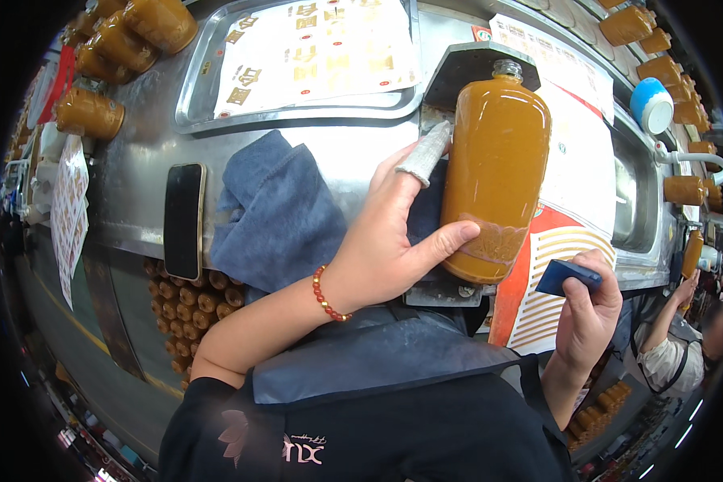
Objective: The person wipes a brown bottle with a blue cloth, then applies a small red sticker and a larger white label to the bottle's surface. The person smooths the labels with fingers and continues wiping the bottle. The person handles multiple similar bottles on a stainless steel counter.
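Observation:
A caramel-brown glossy bottle (502, 153) with a bare threaded neck lies on its side, its neck against a dark metal stop plate (450, 68). A thin film with a pinkish edge, perhaps a decal, shows on its lower part. My left hand (406, 217) grips the bottle from the left, thumb on top near the base; a whitish cloth sleeve covers one finger, and other fingertips are hidden behind the glass. To the right of the base, apart from it, my right hand (590, 309) pinches a flat blue scraper (566, 278).
A blue cloth (277, 209) and a dark phone (184, 221) lie left. Behind them, a metal tray (189, 100) holds printed sheets (313, 52). Paper (578, 177) covers the bench beside a sink (636, 201). More brown bottles (161, 24) stand around; another person (671, 345) works at right.

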`<state>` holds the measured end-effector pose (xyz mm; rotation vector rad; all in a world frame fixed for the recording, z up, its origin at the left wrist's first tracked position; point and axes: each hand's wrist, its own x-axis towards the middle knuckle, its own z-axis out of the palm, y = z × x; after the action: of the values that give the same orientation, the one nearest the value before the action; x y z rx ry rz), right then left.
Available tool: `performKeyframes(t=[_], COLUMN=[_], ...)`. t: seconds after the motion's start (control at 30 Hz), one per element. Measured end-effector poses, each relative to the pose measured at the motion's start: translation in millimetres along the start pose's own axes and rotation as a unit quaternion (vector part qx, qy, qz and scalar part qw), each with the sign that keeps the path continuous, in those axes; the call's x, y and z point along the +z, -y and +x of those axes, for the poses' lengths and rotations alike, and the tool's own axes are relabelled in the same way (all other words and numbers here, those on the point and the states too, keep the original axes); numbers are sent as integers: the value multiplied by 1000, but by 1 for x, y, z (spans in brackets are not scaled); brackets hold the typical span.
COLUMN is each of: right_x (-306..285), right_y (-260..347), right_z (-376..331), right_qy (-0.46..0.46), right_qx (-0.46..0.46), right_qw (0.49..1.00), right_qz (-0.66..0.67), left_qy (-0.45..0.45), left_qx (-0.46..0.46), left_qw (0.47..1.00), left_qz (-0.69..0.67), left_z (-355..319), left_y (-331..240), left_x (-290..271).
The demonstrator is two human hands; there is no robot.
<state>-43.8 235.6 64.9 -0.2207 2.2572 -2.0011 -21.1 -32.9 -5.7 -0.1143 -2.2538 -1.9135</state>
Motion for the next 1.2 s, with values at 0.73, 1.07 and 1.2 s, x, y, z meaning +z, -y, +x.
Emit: performKeyframes(t=[0.73, 1.07, 1.2], right_x=[18, 52, 58], right_y=[-3, 12, 28], right_z=[-7, 6, 3], right_qy=[-28, 30, 193], right_qx=[84, -337, -349], right_qw=[992, 864, 850], right_qz=[91, -372, -345], left_qy=[33, 33, 5], left_qx=[-20, 99, 98], left_qw=[999, 985, 979], left_qz=[-2, 135, 178], left_z=[-5, -9, -7], left_y=[3, 3, -12], left_x=[7, 9, 13])
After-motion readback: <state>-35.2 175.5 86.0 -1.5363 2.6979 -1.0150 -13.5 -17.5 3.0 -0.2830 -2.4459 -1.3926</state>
